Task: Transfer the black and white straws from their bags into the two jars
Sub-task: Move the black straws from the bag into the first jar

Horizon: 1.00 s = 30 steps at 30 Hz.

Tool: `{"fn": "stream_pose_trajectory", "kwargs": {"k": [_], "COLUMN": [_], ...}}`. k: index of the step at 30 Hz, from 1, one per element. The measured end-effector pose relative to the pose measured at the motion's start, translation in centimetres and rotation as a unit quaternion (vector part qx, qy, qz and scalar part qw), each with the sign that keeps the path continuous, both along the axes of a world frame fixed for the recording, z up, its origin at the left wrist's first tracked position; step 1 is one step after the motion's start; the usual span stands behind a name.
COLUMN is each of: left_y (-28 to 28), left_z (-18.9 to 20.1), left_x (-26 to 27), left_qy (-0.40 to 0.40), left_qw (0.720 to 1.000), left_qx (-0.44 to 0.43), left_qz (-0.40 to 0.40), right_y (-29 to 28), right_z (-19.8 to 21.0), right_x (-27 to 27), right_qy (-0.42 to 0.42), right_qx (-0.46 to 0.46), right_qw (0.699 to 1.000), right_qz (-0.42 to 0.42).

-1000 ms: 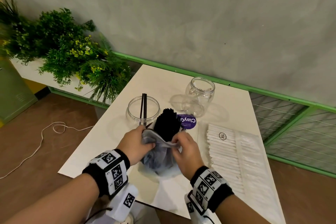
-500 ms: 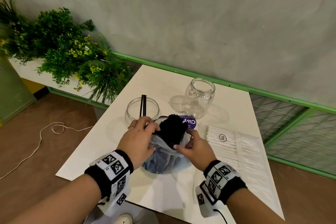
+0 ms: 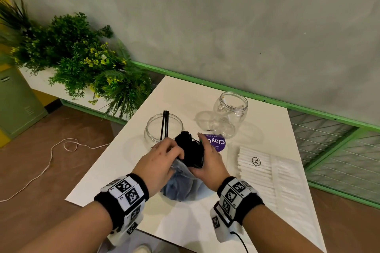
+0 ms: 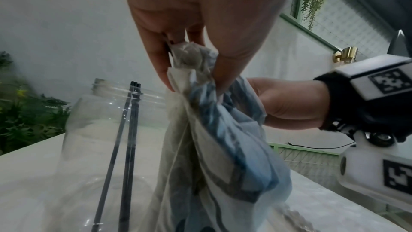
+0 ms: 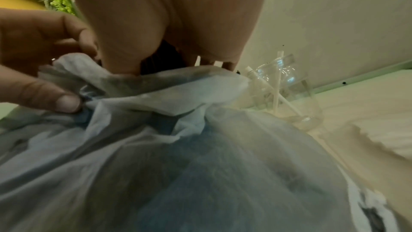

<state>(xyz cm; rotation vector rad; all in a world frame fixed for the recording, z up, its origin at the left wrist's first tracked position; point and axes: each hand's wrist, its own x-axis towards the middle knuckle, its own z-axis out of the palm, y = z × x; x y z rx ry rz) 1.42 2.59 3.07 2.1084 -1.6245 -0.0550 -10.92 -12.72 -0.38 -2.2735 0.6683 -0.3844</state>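
- Head view: two clear jars; left jar (image 3: 163, 128) holds three black straws (image 3: 164, 124), right jar (image 3: 229, 113) two white straws (image 5: 276, 93).
- Left hand (image 3: 158, 162) and right hand (image 3: 207, 160) both pinch the bag (image 3: 181, 183) around a black straw bundle (image 3: 190, 148).
- One packet of white straws (image 3: 267, 176) lies right.

A café-like indoor corner — white table (image 3: 127, 156), planter greenery (image 3: 82, 61) (likely artificial), green-trimmed wall (image 3: 226, 16).

Head view looks down from above; both wrist views closely share the bag (image 4: 214, 147).
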Motion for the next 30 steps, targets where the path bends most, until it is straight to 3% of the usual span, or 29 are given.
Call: {"fn": "stream_pose_trajectory", "kwargs": {"k": [6, 12, 14, 17, 19, 22, 26, 30], "left_y": [0.9, 0.8, 0.8, 0.7, 0.7, 0.6, 0.4, 1.0], "left_z": [-0.2, -0.8, -1.0, -1.1, -1.1, -1.1, -1.5, -0.7], "left_x": [1.1, 1.2, 1.2, 1.2, 1.1, 1.0, 0.7, 0.5], "left_qy": [-0.027, -0.027, -0.024, -0.016, -0.016, -0.025, -0.023, -0.009], "left_qw": [1.000, 1.000, 1.000, 1.000, 1.000, 0.999, 0.999, 1.000], "left_qx": [-0.003, -0.004, -0.004, -0.003, -0.005, -0.019, -0.033, -0.022], "left_qz": [0.011, 0.014, 0.012, 0.013, 0.012, 0.004, -0.004, -0.019], "right_y": [-1.1, -1.8, -1.8, -0.6, 1.3, 3.5, 3.3, 2.6], "right_z": [1.6, 0.8, 0.6, 1.2, 1.6, 0.4, -1.5, -1.5], "right_x": [0.2, -0.1, -0.3, -1.4, -2.4, -3.5, -3.4, -2.5], "right_qy": [-0.085, -0.067, -0.108, -0.229, -0.271, -0.208, -0.124, -0.038], "right_qx": [0.023, -0.031, -0.061, -0.130, -0.148, -0.134, -0.072, -0.107], "right_qw": [0.996, 0.997, 0.992, 0.960, 0.950, 0.968, 0.989, 0.992], "right_qz": [0.026, 0.002, -0.033, -0.099, -0.057, 0.045, 0.040, 0.056]}}
